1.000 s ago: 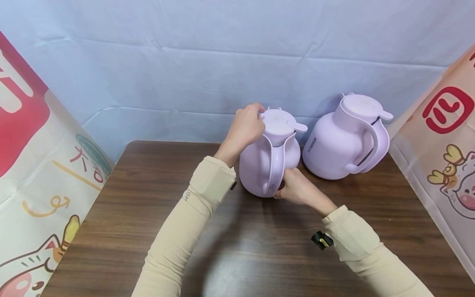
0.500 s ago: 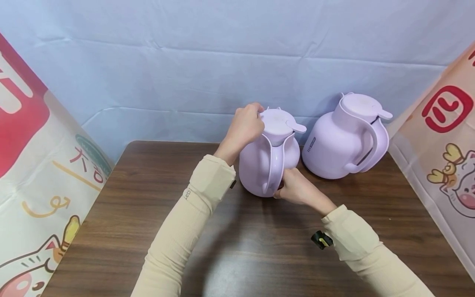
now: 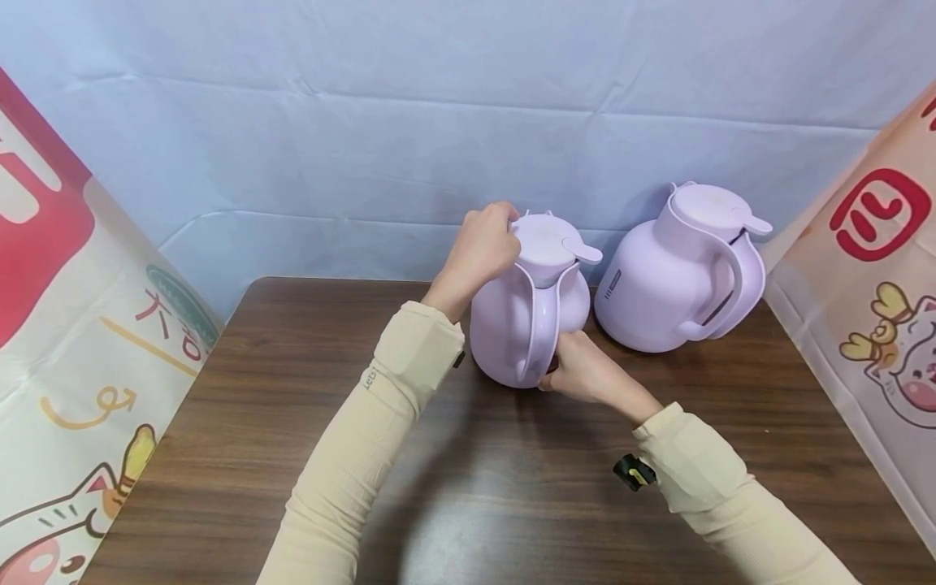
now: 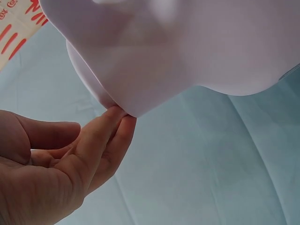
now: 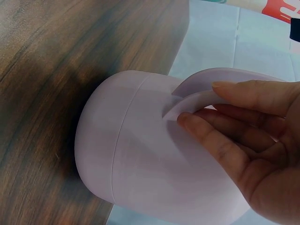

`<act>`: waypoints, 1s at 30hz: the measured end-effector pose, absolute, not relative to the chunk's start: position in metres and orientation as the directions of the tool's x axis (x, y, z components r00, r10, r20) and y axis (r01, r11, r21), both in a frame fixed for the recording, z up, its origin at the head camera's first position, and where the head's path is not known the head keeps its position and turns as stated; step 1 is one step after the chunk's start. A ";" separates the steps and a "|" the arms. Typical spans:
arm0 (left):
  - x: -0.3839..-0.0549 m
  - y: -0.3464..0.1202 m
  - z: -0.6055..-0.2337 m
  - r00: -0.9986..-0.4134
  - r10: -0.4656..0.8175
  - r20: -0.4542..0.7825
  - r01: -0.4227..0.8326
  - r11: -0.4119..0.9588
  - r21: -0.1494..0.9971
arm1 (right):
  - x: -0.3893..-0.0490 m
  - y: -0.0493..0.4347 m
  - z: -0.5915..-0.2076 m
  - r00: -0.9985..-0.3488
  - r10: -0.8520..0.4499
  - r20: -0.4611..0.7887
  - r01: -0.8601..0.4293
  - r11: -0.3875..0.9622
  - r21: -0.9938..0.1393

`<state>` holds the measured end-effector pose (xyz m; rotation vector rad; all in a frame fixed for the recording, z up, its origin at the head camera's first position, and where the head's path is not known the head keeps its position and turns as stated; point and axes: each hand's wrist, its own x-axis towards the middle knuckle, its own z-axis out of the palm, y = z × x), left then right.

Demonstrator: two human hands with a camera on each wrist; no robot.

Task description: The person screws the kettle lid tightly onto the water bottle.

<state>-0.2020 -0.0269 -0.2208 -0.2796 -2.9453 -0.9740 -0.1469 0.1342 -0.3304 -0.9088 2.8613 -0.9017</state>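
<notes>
A lilac thermos jug (image 3: pixel 500 325) stands upright on the wooden table, its handle facing the near side. At the lower end of that handle (image 5: pixel 200 100), my right hand (image 3: pixel 585 367) pinches it between thumb and fingers. My left hand (image 3: pixel 483 248) is up at the left side of the jug's rim; in the left wrist view its fingertips (image 4: pixel 123 123) touch the corner of the rim, and the thumb (image 4: pixel 56 135) is apart from the jug. The lid (image 3: pixel 544 242) with its lever is down. To the right stands a second, matching thermos jug (image 3: pixel 651 284), touched by neither hand.
The brown wooden table (image 3: pixel 322 390) has its back edge close to a pale blue cloth backdrop (image 3: pixel 366 122). Printed cartoon cloths hang at the left (image 3: pixel 110 325) and right (image 3: pixel 877 309) sides.
</notes>
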 end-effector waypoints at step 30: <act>-0.210 -0.023 -0.217 -0.977 0.202 0.064 0.207 0.845 0.493 | -0.147 0.135 -0.331 -0.835 -0.529 0.150 -0.520 0.672 -0.527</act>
